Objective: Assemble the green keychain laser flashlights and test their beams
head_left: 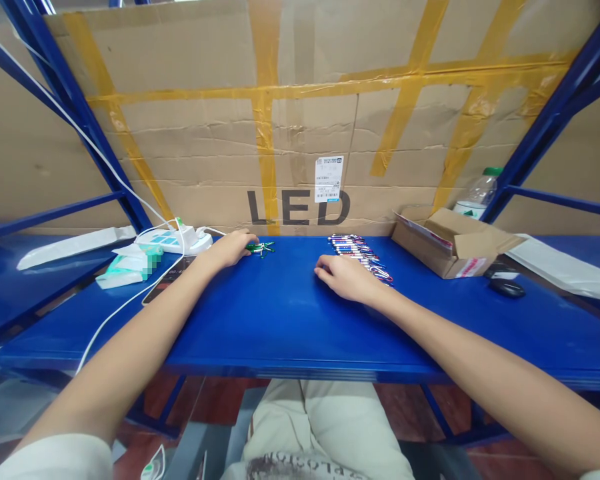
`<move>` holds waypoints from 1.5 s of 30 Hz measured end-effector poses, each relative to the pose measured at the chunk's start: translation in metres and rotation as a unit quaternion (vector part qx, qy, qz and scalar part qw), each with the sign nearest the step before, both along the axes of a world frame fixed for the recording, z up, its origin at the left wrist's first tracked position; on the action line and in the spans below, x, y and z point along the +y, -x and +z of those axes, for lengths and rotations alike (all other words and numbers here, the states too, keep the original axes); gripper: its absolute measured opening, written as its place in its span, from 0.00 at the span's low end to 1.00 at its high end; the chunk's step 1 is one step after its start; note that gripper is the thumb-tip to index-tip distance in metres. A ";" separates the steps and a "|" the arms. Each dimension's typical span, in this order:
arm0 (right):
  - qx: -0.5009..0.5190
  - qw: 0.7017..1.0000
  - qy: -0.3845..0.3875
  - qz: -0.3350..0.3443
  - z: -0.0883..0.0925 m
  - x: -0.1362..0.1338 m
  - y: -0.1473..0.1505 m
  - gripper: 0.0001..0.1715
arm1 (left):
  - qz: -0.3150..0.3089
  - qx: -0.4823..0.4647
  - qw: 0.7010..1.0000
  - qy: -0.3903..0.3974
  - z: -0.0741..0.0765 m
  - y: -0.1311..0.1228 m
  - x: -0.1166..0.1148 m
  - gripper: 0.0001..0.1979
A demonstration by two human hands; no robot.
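My left hand (234,247) rests at the back left of the blue table (280,307), its curled fingers at a small bunch of green items (261,247). Whether those fingers grip any of them cannot be made out. My right hand (347,277) lies on the table right of the middle, fingers curled in with the thumb against them; anything inside is hidden. Just behind and beside it is a row of several slim items (355,248) in red, white and blue, partly covered by the hand.
An open cardboard box (433,250), a black mouse (507,288) and a bottle (480,193) are at the right. At the left are a power strip (165,240), a tissue pack (130,265), a phone (155,291) and a white cable. A large cardboard sheet (205,153) stands behind.
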State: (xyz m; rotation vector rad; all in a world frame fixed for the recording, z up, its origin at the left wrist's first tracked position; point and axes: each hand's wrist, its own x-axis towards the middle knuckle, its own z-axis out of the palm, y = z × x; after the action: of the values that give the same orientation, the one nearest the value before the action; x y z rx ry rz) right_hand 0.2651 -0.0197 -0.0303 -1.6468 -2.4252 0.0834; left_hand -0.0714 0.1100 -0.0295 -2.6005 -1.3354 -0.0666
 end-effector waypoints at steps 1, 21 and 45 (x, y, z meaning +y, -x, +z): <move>0.000 1.000 0.000 0.001 0.000 0.000 0.000 0.17 | -0.001 0.005 1.000 -0.006 0.000 -0.002 -0.001 0.18; 0.042 0.995 0.013 0.085 -0.008 -0.012 0.012 0.11 | 0.119 0.029 0.990 -0.070 -0.003 -0.011 0.017 0.14; 0.036 0.973 0.043 0.222 -0.005 -0.012 0.001 0.19 | 0.130 0.022 0.984 -0.116 -0.012 -0.020 0.014 0.15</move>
State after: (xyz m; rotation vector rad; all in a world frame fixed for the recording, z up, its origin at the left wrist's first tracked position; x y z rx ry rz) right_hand 0.2645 -0.0312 -0.0352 -1.0779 -2.7173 0.3143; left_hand -0.0512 0.1243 -0.0417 -2.2076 -1.5390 -0.1150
